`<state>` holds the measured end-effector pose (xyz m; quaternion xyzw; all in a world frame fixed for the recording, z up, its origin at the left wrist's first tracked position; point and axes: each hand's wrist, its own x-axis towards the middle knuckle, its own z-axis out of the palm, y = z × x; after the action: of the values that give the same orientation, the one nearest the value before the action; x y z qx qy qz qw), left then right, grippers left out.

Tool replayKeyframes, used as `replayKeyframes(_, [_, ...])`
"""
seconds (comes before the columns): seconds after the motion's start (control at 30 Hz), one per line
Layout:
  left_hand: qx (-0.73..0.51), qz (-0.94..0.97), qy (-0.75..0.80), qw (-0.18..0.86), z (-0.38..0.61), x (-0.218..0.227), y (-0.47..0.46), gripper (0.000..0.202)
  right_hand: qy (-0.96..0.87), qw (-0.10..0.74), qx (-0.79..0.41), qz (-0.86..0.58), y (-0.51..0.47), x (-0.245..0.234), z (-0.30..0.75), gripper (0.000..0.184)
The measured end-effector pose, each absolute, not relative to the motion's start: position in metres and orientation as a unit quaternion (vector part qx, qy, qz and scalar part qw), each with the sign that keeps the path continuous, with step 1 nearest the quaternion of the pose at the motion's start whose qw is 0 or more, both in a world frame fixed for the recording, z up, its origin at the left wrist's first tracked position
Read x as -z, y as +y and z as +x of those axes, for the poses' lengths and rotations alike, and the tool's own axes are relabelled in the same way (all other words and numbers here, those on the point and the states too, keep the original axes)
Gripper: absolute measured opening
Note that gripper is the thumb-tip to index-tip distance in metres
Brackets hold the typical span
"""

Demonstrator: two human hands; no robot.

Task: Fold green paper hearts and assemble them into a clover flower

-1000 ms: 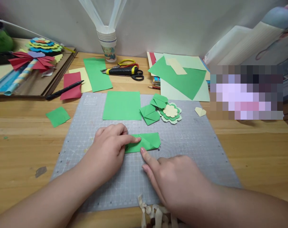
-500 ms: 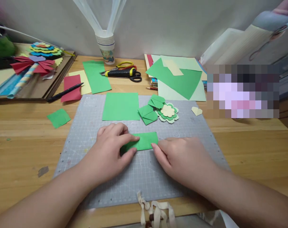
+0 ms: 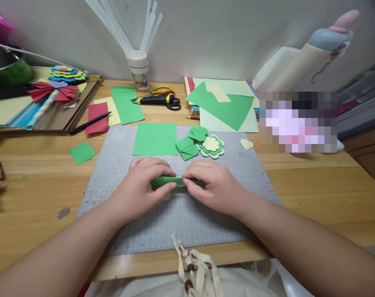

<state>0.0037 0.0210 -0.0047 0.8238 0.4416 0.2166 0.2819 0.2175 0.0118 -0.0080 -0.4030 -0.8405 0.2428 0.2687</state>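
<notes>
Between my two hands is a narrow piece of folded green paper (image 3: 165, 181), its ends partly hidden by my fingers. My left hand (image 3: 147, 179) grips its left part, thumb in front and fingers behind. Around its right part my right hand (image 3: 210, 183) is closed, thumb and index finger pinching near the middle. The paper is over a grey cutting mat (image 3: 162, 231). Just beyond lie a flat green sheet (image 3: 155, 139), two folded green paper pieces (image 3: 187, 149) and a layered paper flower (image 3: 212, 144) with a cream centre.
Behind the mat are scissors and a black-yellow cutter (image 3: 156, 100), paper cups with clear sticks (image 3: 140, 74) and stacked paper sheets (image 3: 230, 107). A black pen (image 3: 90, 123) crosses red paper at left. A cream paper heart (image 3: 246, 144) lies right; a small green square (image 3: 82, 153) lies left.
The green strip was lying flat and wider; now it looks narrower, with its edge raised. My right hand has moved left, closer to my left hand. The view has shifted slightly.
</notes>
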Motion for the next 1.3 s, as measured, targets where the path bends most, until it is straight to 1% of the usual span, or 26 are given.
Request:
replayKeyframes(0.07, [-0.232, 0.742, 0.487, 0.399, 0.005, 0.002, 0.02, 0.022, -0.761, 0.31, -0.388, -0.418, 0.012, 0.007, 0.217, 0.014])
replayKeyframes(0.13, [-0.225, 0.655, 0.523, 0.496, 0.007, -0.001, 0.018, 0.029, -0.69, 0.313, -0.501, -0.418, 0.011, 0.006, 0.216, 0.012])
replayKeyframes(0.23, [-0.215, 0.586, 0.538, 0.566, 0.013, -0.008, 0.013, 0.03, -0.646, 0.307, -0.568, -0.407, 0.009, 0.006, 0.213, 0.016])
replayKeyframes(0.33, [-0.248, 0.532, 0.531, 0.61, 0.015, -0.016, 0.012, 0.026, -0.594, 0.303, -0.622, -0.41, 0.007, 0.006, 0.21, 0.024])
replayKeyframes(0.4, [-0.275, 0.509, 0.527, 0.622, 0.014, -0.021, 0.014, 0.021, -0.549, 0.313, -0.656, -0.413, 0.007, 0.006, 0.21, 0.027])
replayKeyframes(0.53, [-0.279, 0.508, 0.523, 0.625, 0.015, -0.025, 0.022, 0.017, -0.521, 0.338, -0.663, -0.418, 0.008, 0.007, 0.211, 0.027])
replayKeyframes(0.67, [-0.271, 0.522, 0.52, 0.62, 0.021, -0.022, 0.026, 0.023, -0.538, 0.341, -0.651, -0.413, 0.01, 0.009, 0.211, 0.025])
replayKeyframes(0.93, [-0.274, 0.552, 0.519, 0.592, 0.018, -0.006, 0.025, 0.03, -0.615, 0.313, -0.605, -0.398, 0.008, 0.012, 0.21, 0.019])
replayKeyframes(1.03, [-0.258, 0.564, 0.522, 0.585, 0.017, -0.004, 0.022, 0.031, -0.647, 0.294, -0.575, -0.404, 0.008, 0.011, 0.21, 0.021])
replayKeyframes(1.2, [-0.249, 0.571, 0.508, 0.595, 0.015, -0.007, 0.019, 0.031, -0.632, 0.283, -0.577, -0.434, 0.007, 0.01, 0.21, 0.024])
replayKeyframes(1.3, [-0.244, 0.563, 0.517, 0.596, 0.013, -0.008, 0.017, 0.03, -0.619, 0.289, -0.585, -0.437, 0.006, 0.01, 0.209, 0.022])
